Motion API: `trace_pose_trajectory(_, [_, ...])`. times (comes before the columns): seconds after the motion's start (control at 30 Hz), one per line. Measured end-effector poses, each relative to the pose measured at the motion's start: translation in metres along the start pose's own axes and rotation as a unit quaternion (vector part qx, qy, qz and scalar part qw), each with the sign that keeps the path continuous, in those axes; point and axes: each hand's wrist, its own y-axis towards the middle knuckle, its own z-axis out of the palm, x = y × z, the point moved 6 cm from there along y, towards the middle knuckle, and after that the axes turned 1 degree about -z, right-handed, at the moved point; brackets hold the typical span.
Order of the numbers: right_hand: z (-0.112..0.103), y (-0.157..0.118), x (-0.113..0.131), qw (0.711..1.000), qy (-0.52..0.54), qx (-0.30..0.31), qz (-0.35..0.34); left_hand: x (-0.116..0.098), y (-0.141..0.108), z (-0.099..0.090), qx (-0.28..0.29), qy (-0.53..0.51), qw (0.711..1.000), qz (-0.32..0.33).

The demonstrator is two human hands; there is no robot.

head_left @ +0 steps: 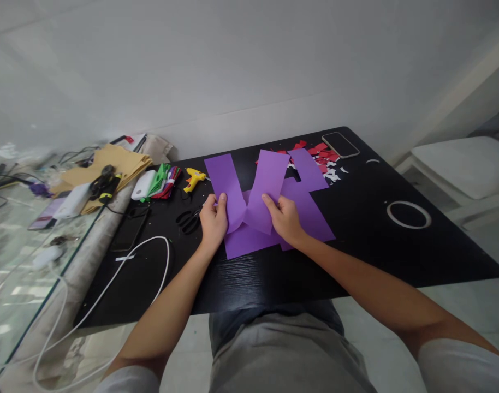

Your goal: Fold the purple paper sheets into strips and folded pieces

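My left hand (214, 221) pinches the lower part of a purple paper strip (225, 174), thumb on top. In my right hand (284, 218) is another purple paper strip (269, 169), gripped near its lower right edge. The two strips lean apart in a V and meet near their lower ends; I cannot tell whether they are joined there. Beneath them lie larger purple sheets (307, 213) on the black table (372, 218). Black-handled scissors (188, 221) rest just left of my left hand, their blades mostly hidden.
Behind are a yellow glue gun (195, 179), red paper scraps (325, 155), white scraps (332, 174) and a phone (340, 145). A tape ring (409, 214) lies right. Left are folded coloured material (165, 181), a dark phone (130, 232) and a white cable (167, 256).
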Motion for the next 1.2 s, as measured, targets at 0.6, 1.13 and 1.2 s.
trace_pose_trajectory(0.6, [-0.018, 0.017, -0.001, 0.997, -0.008, -0.064, -0.043, 0.009, 0.016, -0.017, -0.036, 0.041, 0.998, -0.01])
trace_pose_trajectory(1.13, [0.007, 0.011, -0.006, 0.978, 0.159, 0.102, 0.09, 0.017, 0.009, 0.006, 0.125, 0.145, 0.981, -0.026])
trace_pose_trajectory(1.2, [0.009, 0.011, -0.005, 0.976, 0.166, 0.109, 0.089, 0.016, 0.009, 0.008, 0.137, 0.155, 0.978, -0.022])
